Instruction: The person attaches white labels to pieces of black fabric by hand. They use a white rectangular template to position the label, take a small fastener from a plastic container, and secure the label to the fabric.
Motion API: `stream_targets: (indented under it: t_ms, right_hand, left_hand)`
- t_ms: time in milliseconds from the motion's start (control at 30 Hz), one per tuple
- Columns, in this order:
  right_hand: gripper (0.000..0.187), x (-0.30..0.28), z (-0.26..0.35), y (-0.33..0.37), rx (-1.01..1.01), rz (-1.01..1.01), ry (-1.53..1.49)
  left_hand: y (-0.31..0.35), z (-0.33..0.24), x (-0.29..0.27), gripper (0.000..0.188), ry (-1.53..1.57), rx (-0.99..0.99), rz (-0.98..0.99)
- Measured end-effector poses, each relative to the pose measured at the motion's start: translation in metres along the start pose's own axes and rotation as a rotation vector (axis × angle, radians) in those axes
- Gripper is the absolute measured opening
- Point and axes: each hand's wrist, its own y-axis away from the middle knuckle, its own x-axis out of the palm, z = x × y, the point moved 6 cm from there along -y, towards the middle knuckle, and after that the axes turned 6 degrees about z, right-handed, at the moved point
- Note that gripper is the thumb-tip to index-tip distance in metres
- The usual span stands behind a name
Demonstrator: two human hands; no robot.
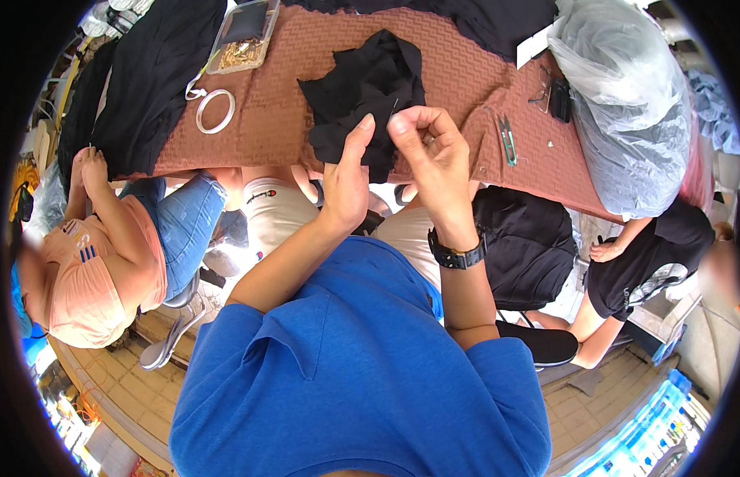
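Note:
A piece of black cloth (362, 95) lies partly on the table and hangs over its near edge. My left hand (348, 187) grips the near left part of this cloth, thumb up, its other fingers mostly hidden. Close by on the right, my right hand (435, 155) is closed in a pinch, thumb against forefinger. A thin, shiny needle (396, 104) shows at those fingertips, against the black cloth. Any thread on it is too fine to make out.
Green-handled thread snips (507, 141) and eyeglasses (541, 89) lie right on the brown-covered table (465, 79). Leftward are a white ring (216, 111) and a clear box (243, 36) with small gold pieces. A large plastic-wrapped bundle (624, 111) stands right. People sit on both sides.

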Motion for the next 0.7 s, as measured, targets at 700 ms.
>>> stream_targets:
  t_ms: [700]
  right_hand:
    - [0.008, -0.012, 0.012, -0.001, -0.188, -0.003, 0.457]
  left_hand:
    - [-0.011, -0.008, -0.004, 0.016, -0.227, 0.148, -0.011]
